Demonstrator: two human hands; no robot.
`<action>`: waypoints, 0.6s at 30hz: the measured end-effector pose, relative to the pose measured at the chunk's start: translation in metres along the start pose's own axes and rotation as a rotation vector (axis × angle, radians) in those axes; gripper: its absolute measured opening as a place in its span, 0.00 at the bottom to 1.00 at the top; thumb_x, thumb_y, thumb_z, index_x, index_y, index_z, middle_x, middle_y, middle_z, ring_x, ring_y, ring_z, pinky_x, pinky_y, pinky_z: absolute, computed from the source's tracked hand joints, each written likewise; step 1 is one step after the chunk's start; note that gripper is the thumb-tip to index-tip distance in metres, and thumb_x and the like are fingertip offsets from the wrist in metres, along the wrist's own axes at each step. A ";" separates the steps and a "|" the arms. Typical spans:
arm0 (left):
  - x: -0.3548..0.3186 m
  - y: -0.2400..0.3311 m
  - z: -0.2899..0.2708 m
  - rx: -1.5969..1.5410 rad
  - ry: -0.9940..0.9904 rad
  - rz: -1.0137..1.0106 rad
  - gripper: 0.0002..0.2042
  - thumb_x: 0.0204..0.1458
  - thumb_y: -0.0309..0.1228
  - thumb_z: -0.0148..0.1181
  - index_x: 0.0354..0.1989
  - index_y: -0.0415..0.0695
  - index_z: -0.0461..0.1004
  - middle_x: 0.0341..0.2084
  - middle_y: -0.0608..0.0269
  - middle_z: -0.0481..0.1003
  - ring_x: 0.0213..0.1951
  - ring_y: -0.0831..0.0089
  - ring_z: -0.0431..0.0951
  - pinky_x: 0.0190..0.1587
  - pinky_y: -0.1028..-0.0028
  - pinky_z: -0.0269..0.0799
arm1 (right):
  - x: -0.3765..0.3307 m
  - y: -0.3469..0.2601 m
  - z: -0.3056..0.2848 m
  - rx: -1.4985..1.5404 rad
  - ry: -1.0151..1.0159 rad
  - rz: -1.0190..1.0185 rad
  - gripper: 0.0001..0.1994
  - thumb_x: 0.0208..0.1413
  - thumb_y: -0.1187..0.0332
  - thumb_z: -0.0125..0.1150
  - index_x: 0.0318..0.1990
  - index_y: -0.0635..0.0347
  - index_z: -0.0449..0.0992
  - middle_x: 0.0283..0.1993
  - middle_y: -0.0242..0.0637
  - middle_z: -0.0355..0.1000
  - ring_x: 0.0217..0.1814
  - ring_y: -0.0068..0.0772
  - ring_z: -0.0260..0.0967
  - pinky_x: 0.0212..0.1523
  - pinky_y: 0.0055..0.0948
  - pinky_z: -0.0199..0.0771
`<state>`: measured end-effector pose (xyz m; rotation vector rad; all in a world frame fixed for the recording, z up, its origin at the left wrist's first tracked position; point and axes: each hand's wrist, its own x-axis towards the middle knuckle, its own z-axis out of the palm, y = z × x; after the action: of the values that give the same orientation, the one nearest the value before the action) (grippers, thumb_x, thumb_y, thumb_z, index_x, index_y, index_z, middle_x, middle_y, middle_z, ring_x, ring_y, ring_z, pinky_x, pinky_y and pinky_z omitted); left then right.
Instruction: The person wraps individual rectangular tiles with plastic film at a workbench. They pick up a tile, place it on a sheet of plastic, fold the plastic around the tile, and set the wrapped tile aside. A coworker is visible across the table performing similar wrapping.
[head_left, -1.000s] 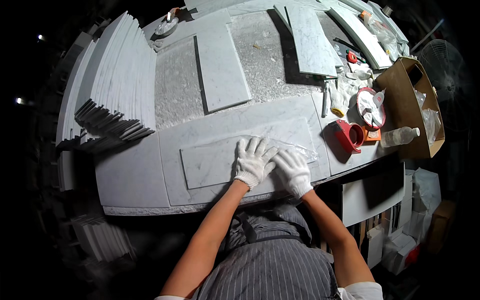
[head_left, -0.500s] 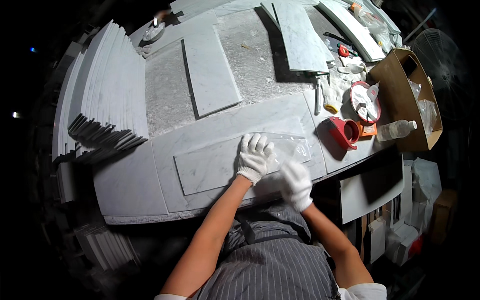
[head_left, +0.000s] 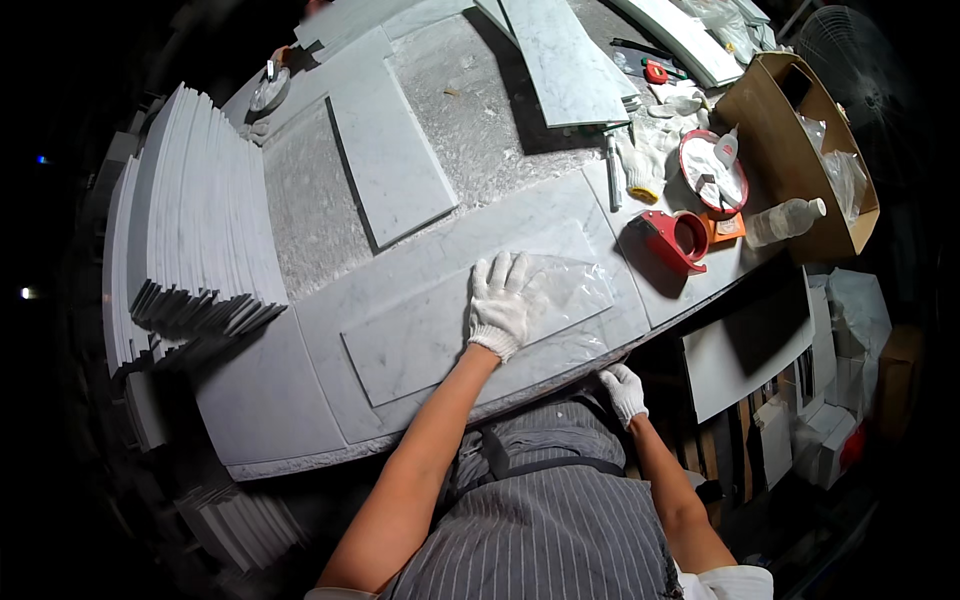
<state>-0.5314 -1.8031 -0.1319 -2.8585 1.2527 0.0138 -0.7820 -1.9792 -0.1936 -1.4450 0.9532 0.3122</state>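
My left hand [head_left: 502,300], in a white knit glove, lies flat with its fingers apart on a pale grey-veined marble tile [head_left: 410,340]. Under and beside that palm, a clear plastic film [head_left: 575,290] is spread wrinkled over the tile's right end and reaches toward the front edge of the table. My right hand [head_left: 624,393], gloved the same way, is lower down, just off that front edge, close to my apron. Its fingers look bent together; what they grip, if anything, is too small to make out.
A red tape dispenser [head_left: 675,242], plastic bottle [head_left: 787,222], red-rimmed bowl of white paste [head_left: 713,170] and cardboard box [head_left: 765,110] stand at the right. Stacked tiles [head_left: 205,210] rise at the left; another tile [head_left: 390,160] lies farther back. White boards [head_left: 755,355] lean below the table.
My right hand has moved down and slightly right, from above the tile's front side to below the table edge. My left hand stays on the tile, fingers more spread. The view has shifted.
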 end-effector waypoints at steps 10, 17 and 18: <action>-0.005 0.009 -0.012 -0.014 -0.202 -0.046 0.28 0.59 0.54 0.39 0.65 0.58 0.63 0.70 0.56 0.53 0.71 0.54 0.42 0.68 0.41 0.28 | -0.040 -0.030 0.001 -0.232 0.981 -0.356 0.08 0.58 0.73 0.57 0.43 0.62 0.75 0.46 0.46 0.73 0.46 0.43 0.73 0.50 0.35 0.73; -0.005 0.007 -0.020 -0.106 0.008 -0.022 0.28 0.57 0.53 0.45 0.60 0.49 0.70 0.68 0.56 0.56 0.71 0.55 0.44 0.70 0.48 0.33 | -0.035 -0.132 0.062 -0.682 0.261 -1.311 0.11 0.43 0.72 0.61 0.38 0.56 0.76 0.41 0.39 0.75 0.41 0.44 0.74 0.42 0.40 0.74; -0.005 0.007 -0.020 -0.120 -0.023 -0.009 0.27 0.56 0.52 0.46 0.60 0.50 0.70 0.68 0.57 0.56 0.71 0.55 0.46 0.70 0.46 0.34 | -0.020 -0.134 0.065 -0.714 0.292 -1.353 0.11 0.45 0.72 0.59 0.39 0.55 0.76 0.42 0.39 0.75 0.41 0.44 0.73 0.42 0.39 0.74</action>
<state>-0.5398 -1.8047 -0.1118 -2.9550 1.2775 0.1264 -0.6767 -1.9344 -0.0959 -2.4916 -0.1321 -0.6453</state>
